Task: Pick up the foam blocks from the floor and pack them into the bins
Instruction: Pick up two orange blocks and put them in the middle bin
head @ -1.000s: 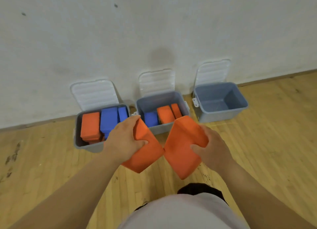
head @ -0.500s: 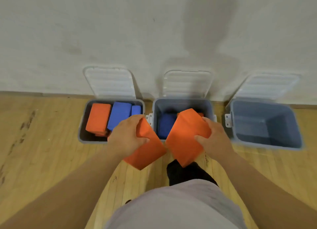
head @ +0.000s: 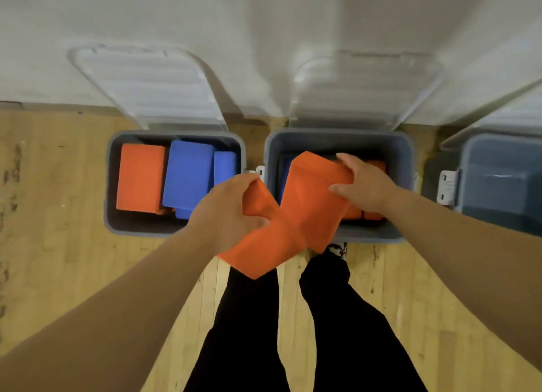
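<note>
Foam block (head: 258, 250), orange, gripped in your left hand (head: 225, 212) at the near-left corner of the middle bin (head: 366, 236). A second orange block (head: 311, 198), gripped in your right hand (head: 363, 186), tilts over that bin's opening and touches the first.

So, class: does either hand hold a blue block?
No: the left hand grips the left orange block, the right hand the right orange block.
</note>
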The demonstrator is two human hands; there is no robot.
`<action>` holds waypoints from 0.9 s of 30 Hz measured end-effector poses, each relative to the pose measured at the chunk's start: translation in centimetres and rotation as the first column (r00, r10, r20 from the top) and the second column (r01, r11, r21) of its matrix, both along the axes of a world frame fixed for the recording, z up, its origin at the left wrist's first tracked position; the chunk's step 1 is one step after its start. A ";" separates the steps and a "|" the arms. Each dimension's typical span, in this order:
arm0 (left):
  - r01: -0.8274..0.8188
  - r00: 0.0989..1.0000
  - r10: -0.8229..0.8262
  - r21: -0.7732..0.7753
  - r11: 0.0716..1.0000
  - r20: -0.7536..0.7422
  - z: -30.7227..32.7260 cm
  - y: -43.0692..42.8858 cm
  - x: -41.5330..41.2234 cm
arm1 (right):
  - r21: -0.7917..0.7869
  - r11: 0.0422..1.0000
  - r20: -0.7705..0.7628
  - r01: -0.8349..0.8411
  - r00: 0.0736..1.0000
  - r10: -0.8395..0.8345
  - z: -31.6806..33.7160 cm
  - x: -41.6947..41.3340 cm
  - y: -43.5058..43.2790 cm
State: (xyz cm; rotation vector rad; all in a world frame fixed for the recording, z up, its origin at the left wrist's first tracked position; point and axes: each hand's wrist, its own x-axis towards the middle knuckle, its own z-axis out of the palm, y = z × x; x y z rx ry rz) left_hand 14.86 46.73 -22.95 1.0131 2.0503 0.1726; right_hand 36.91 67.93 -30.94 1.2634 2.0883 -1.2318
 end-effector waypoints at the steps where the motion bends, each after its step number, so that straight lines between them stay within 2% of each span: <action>1: 0.012 1.000 -0.012 0.000 1.000 0.011 -1.8 0.9 -0.8 | -0.031 0.999 0.004 -0.016 1.000 0.016 -1.9 -1.0 0.5; 3: 0.038 0.998 -0.037 -0.013 0.999 0.050 -5.0 2.5 -2.0 | -0.121 0.992 -0.020 -0.026 1.000 0.024 -4.5 -2.2 0.5; 6: 0.071 0.988 -0.067 -0.022 0.997 0.141 -9.3 4.8 -3.2 | -0.366 0.930 -0.069 0.013 0.997 -0.041 -8.1 -1.1 -2.2; 8: 0.049 0.974 -0.042 -0.026 0.998 0.220 -11.7 6.2 -3.7 | -0.496 0.867 -0.097 0.043 0.990 -0.105 -10.4 0.0 -4.7; 10: 0.020 0.957 -0.013 -0.021 1.000 0.290 -13.9 7.4 -3.7 | -0.549 0.827 -0.113 0.122 0.970 -0.217 -12.7 0.9 -6.4; 14: 0.055 0.945 -0.059 0.024 0.998 0.320 -17.2 9.2 -3.0 | -0.524 0.815 -0.122 0.249 0.924 -0.361 -15.6 2.1 -7.3; 17: 0.040 0.977 -0.048 0.043 0.998 0.209 -19.6 9.4 -2.0 | -0.487 0.808 -0.115 0.332 0.892 -0.436 -16.4 3.1 -7.2; 19: -0.034 0.992 0.034 -0.010 0.999 0.124 -21.3 9.1 -1.2 | -0.475 0.792 -0.103 0.385 0.869 -0.484 -16.7 3.5 -7.1; 21: -0.155 0.977 0.164 -0.071 0.985 0.138 -22.8 8.8 -0.2 | -0.465 0.783 -0.084 0.413 0.860 -0.503 -17.1 3.6 -6.7; 23: -0.228 0.951 0.237 -0.068 0.971 0.200 -24.2 8.9 0.9 | -0.431 0.795 -0.062 0.427 0.865 -0.498 -17.8 3.6 -6.3; 27: -0.192 0.967 0.193 -0.020 0.981 0.169 -27.4 11.5 1.4 | -0.352 0.826 -0.023 0.441 0.878 -0.479 -20.3 2.6 -5.5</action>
